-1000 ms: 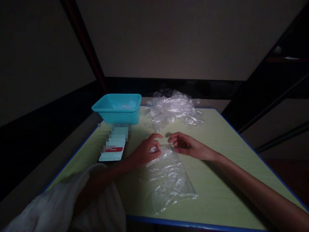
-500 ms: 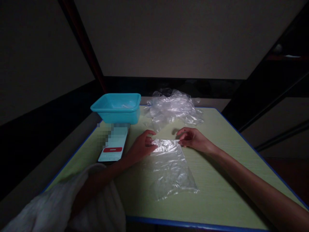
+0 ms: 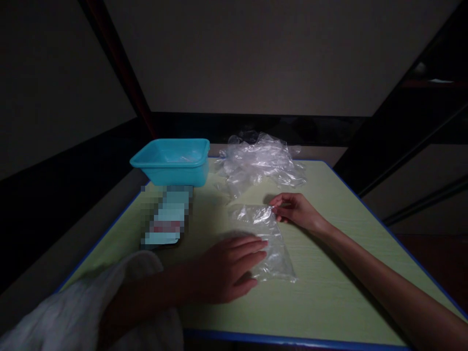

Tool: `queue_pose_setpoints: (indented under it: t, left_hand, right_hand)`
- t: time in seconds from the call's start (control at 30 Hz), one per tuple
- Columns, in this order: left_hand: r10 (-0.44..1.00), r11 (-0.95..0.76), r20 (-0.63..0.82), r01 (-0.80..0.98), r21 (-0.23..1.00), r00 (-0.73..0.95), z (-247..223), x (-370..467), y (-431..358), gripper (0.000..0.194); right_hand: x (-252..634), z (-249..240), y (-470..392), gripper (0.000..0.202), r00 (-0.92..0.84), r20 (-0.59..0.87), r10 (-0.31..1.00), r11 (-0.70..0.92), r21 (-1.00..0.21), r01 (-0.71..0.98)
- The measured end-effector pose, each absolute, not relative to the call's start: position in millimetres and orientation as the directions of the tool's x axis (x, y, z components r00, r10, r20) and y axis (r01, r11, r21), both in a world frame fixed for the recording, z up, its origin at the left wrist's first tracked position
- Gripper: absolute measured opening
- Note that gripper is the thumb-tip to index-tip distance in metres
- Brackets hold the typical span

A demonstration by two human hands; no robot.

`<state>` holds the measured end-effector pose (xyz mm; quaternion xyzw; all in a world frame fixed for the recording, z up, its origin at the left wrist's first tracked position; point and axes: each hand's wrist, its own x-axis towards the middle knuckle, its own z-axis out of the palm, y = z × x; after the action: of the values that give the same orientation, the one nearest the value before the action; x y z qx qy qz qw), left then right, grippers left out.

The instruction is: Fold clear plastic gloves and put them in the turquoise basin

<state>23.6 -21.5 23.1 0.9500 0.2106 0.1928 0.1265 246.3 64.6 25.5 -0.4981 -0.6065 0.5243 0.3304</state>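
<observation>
A clear plastic bag (image 3: 280, 251) lies flat on the table in front of me, wrinkled and shiny. My right hand (image 3: 294, 210) pinches its far right corner between thumb and fingers. Over the bag's lower left part, my left hand (image 3: 234, 265) is stretched out with its fingers extended; whether it presses on the film or hovers just above cannot be made out. That hand and its forearm hide the bag's left edge.
A crumpled heap of clear plastic bags (image 3: 259, 161) lies at the table's far side. Left of it stands a turquoise plastic basin (image 3: 175, 173). A phone (image 3: 170, 214), partly pixelated, lies before the basin. The pale green table (image 3: 329, 292) has a blue edge.
My left hand has let go of the bag's far left corner and moved toward me, spreading over the bag. My right hand keeps its hold on the far right corner.
</observation>
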Motion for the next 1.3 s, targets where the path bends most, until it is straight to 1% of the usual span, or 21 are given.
queue_pose_setpoints:
  t: [0.13, 0.23, 0.3, 0.4, 0.47, 0.57, 0.63, 0.7, 0.8, 1.03, 1.13, 1.17, 1.23, 1.3]
  left_hand:
    - [0.489, -0.847, 0.228, 0.395, 0.356, 0.842, 26.4, 19.8, -20.0, 0.043]
    - [0.513, -0.825, 0.185, 0.422, 0.377, 0.838, 27.3, 18.2, -17.6, 0.043]
    - [0.527, -0.813, 0.169, 0.436, 0.385, 0.833, 26.6, 18.3, -16.8, 0.042]
    - [0.533, -0.806, 0.177, 0.434, 0.402, 0.827, 24.8, 18.8, -16.7, 0.04]
    - [0.534, -0.804, 0.183, 0.428, 0.412, 0.825, 24.2, 19.0, -16.8, 0.039]
    - [0.539, -0.799, 0.184, 0.431, 0.419, 0.822, 24.4, 19.3, -16.8, 0.038]
    - [0.54, -0.799, 0.19, 0.429, 0.421, 0.82, 24.4, 19.5, -16.7, 0.038]
    - [0.536, -0.802, 0.197, 0.422, 0.423, 0.821, 23.9, 19.7, -16.5, 0.038]
    - [0.536, -0.802, 0.201, 0.42, 0.425, 0.82, 22.6, 19.5, -16.0, 0.038]
    - [0.536, -0.803, 0.205, 0.419, 0.424, 0.819, 24.4, 19.6, -16.6, 0.037]
    - [0.542, -0.799, 0.24, 0.406, 0.443, 0.805, 21.9, 19.2, -15.5, 0.034]
    - [0.56, -0.789, 0.27, 0.405, 0.462, 0.784, 20.1, 18.6, -14.1, 0.031]
    - [0.644, -0.735, 0.341, 0.43, 0.525, 0.685, 15.9, 17.0, -9.2, 0.025]
    - [0.772, -0.623, 0.386, 0.48, 0.618, 0.504, 13.0, 15.1, -1.9, 0.021]
  right_hand:
    - [245.9, 27.0, 63.4, 0.02, -0.283, -0.137, 0.949, -0.062, -0.964, 0.258]
    - [247.6, 30.2, 61.2, 0.025, -0.298, -0.159, 0.941, -0.081, -0.963, 0.258]
    - [250.8, 32.9, 59.6, 0.033, -0.352, -0.217, 0.91, -0.122, -0.954, 0.272]
    - [258.1, 35.3, 57.7, 0.046, -0.47, -0.306, 0.828, -0.16, -0.932, 0.325]
    - [262.6, 34.9, 56.9, 0.052, -0.523, -0.312, 0.793, -0.142, -0.93, 0.339]
    - [265.7, 31.9, 55.3, 0.057, -0.576, -0.262, 0.774, -0.108, -0.952, 0.288]
    - [265.2, 29.7, 54.0, 0.056, -0.596, -0.229, 0.77, -0.089, -0.963, 0.256]
    - [263.6, 28.2, 52.7, 0.053, -0.595, -0.216, 0.774, -0.071, -0.963, 0.259]
    - [261.5, 27.7, 51.2, 0.046, -0.575, -0.21, 0.791, -0.043, -0.956, 0.289]
    - [257.8, 30.5, 51.5, 0.026, -0.588, -0.205, 0.783, -0.009, -0.948, 0.318]
    - [255.4, 31.1, 52.4, 0.021, -0.597, -0.194, 0.779, 0.011, -0.946, 0.323]
    - [255.0, 31.0, 52.6, 0.022, -0.596, -0.194, 0.779, 0.012, -0.946, 0.324]
    - [254.8, 30.2, 52.9, 0.024, -0.588, -0.198, 0.784, 0.01, -0.943, 0.331]
    - [255.3, 29.3, 53.1, 0.024, -0.58, -0.206, 0.788, 0.006, -0.94, 0.342]
